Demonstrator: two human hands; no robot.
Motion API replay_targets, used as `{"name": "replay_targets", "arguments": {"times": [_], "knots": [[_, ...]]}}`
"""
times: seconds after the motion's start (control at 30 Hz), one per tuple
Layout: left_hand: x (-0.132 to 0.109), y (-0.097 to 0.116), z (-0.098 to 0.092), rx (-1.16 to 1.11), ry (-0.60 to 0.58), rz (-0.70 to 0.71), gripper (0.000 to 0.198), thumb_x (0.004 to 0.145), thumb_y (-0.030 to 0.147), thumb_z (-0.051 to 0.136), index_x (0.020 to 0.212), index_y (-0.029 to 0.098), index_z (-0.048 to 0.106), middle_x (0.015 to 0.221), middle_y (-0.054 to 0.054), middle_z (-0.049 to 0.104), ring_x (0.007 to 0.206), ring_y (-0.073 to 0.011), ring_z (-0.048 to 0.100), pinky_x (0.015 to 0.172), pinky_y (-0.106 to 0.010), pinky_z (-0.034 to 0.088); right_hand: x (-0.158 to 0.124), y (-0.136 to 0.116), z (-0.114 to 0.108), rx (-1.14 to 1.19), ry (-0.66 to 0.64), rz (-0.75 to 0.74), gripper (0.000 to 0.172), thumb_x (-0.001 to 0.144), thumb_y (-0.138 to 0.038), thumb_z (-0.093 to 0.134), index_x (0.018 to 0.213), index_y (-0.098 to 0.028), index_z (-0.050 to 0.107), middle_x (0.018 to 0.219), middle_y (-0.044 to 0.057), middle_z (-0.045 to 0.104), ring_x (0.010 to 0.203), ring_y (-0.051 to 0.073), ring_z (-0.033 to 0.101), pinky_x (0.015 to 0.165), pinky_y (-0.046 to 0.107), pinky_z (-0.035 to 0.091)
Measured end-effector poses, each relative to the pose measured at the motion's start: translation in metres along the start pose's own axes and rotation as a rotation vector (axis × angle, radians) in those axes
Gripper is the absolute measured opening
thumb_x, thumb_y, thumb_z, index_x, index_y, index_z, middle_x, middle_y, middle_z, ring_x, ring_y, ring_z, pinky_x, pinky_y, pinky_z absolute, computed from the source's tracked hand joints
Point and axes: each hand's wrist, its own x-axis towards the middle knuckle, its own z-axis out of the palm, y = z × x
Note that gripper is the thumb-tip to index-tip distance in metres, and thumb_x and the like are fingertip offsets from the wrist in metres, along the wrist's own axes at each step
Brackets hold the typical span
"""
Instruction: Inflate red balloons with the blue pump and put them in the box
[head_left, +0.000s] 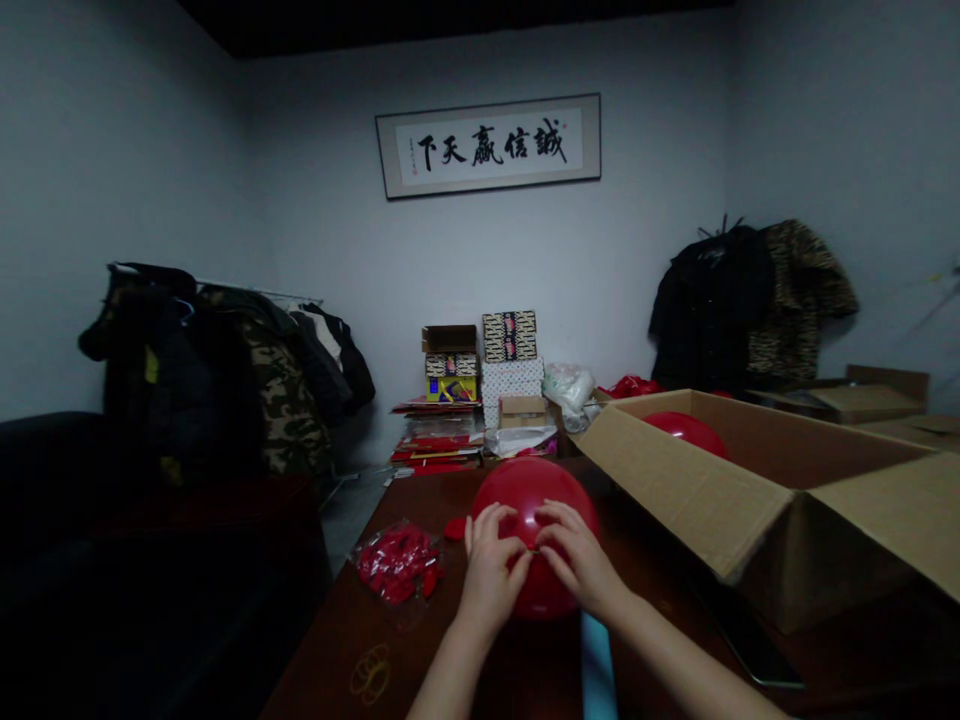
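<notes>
An inflated red balloon is in front of me at the table, its neck turned toward me. My left hand pinches at the neck with thumb and forefinger. From the other side, my right hand does the same, the fingertips of both hands almost meeting. A thin line shows between the fingertips, too small to name. Left of the hands lies a clear plastic bag of limp red balloons, with a loose red piece beside it. Several yellow rubber bands lie nearer to me.
To the right stands an open cardboard box with another inflated red balloon inside. A dark phone-like slab lies by the box. A light-blue strip sits below my right wrist. Stacked boxes stand behind the table.
</notes>
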Motion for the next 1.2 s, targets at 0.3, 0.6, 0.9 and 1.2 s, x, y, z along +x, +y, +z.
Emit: {"name": "replay_targets", "arguments": {"times": [0.3,0.6,0.9,1.2], "knots": [[0.003,-0.004,0.003,0.036,-0.005,0.067,0.012,0.072,0.016,0.058,0.070,0.024,0.066,0.119,-0.004,0.053,0.120,-0.0261,0.039,0.104,-0.060,0.016,0.008,0.011,0.001,-0.024,-0.098,-0.065,0.016,0.081,-0.032,0.058,0.094,-0.034,0.066,0.114,0.002,0.059,0.121,0.024,0.039,0.104,0.055,0.022],[0.008,-0.007,0.007,0.055,-0.013,0.070,0.011,0.071,0.016,0.058,0.069,0.024,0.065,0.116,-0.005,0.055,0.118,-0.0262,0.041,0.105,-0.059,0.016,0.014,0.010,-0.004,0.173,-0.054,0.081,0.009,0.081,-0.024,0.053,0.079,-0.024,0.062,0.108,0.005,0.059,0.118,0.020,0.043,0.100,0.042,0.033],[0.008,-0.015,0.014,0.075,-0.028,0.054,0.011,0.069,0.014,0.057,0.066,0.023,0.064,0.120,-0.006,0.054,0.119,-0.0269,0.040,0.105,-0.060,0.015,0.029,0.000,-0.033,-0.031,-0.346,-0.091,0.006,0.064,-0.023,0.064,0.058,-0.025,0.063,0.120,-0.002,0.054,0.129,0.027,0.028,0.105,0.058,-0.002],[0.003,-0.017,0.020,0.046,-0.040,0.005,0.012,0.066,0.013,0.058,0.065,0.022,0.065,0.118,-0.007,0.054,0.116,-0.0267,0.043,0.104,-0.058,0.021,0.026,0.006,0.003,0.413,-0.187,0.027,0.021,0.084,-0.030,0.051,0.100,-0.033,0.065,0.147,-0.002,0.022,0.136,0.022,0.013,0.106,0.048,0.019]]}}
